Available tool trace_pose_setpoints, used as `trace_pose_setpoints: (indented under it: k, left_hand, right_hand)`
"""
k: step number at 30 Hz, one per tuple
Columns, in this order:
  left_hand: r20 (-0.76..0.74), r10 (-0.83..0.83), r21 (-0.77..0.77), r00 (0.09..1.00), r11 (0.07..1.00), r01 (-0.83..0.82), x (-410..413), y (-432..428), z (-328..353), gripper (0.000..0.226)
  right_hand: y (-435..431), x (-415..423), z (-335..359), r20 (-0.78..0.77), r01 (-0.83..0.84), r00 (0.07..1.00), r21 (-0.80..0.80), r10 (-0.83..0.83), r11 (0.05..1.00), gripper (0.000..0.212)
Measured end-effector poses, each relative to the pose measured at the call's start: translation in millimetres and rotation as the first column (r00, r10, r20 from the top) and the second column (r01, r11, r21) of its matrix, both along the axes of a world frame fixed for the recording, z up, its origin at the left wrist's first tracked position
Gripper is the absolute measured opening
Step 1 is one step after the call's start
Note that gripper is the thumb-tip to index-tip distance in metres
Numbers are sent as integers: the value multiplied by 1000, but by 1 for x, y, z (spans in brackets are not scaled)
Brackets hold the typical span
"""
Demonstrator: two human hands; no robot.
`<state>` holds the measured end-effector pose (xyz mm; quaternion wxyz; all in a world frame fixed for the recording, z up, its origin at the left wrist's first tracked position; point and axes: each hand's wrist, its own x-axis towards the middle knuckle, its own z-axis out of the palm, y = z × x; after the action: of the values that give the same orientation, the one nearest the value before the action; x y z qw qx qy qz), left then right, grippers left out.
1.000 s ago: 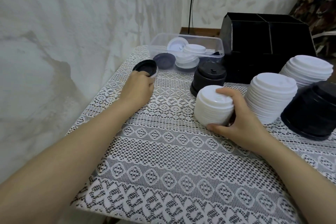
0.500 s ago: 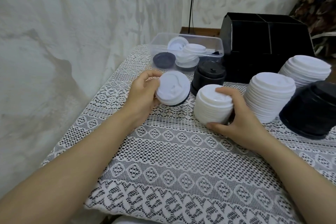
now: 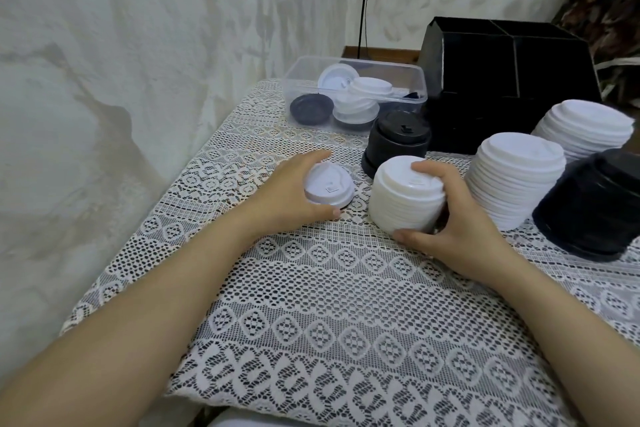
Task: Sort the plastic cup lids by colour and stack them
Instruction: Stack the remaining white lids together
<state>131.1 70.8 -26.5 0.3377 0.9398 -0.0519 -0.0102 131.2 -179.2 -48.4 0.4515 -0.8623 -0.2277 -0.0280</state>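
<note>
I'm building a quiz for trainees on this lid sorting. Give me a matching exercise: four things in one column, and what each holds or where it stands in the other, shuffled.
1 left hand
2 right hand
3 tub
4 organiser

a grips the nearest white stack
b contains loose lids, black and white
c stands right of the tub
d holds a single lid

Pairs: 1-d, 2-a, 3-b, 4-c

Left hand [image 3: 290, 191] gripping, right hand [image 3: 465, 234] gripping
</note>
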Motion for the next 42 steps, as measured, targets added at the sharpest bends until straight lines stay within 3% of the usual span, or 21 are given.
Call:
trace_pose_setpoints:
  k: [7,14,18,23,28,34,42]
  left_hand:
    - [52,-69,-113,996,991,75,-2,7,3,97]
    - [310,-27,-415,950,895,161,-12,4,9,73]
    - [426,-76,-450,902,847,283,-22,-22,9,73]
    - [383,-157,-387,910,867,312,-22,-49,0,69]
    - [350,-139,-377,926,884,276,-16,-57,-5,62]
    - [302,-143,-399,942,879,261,-11,-54,-11,63]
    - [231,-215,-426,949,854,297,-10,-47,-15,51]
  right_hand:
    - [-1,-4,0,15,-43,999,-31,44,999,85]
    - [-1,-5,-1,-9,-83,997,-39,82,996,91]
    - [0,-4,1,15,-106,994,53,105,993,91]
    - [-1,-8,5,103,-130,990,333,101,934,71]
    - [-2,-4,2,76,-150,988,384,131,911,51]
    - [-4,-1,-1,39,-80,997,365,71,927,48]
    - [0,-2,-3,40,-104,995,384,96,917,35]
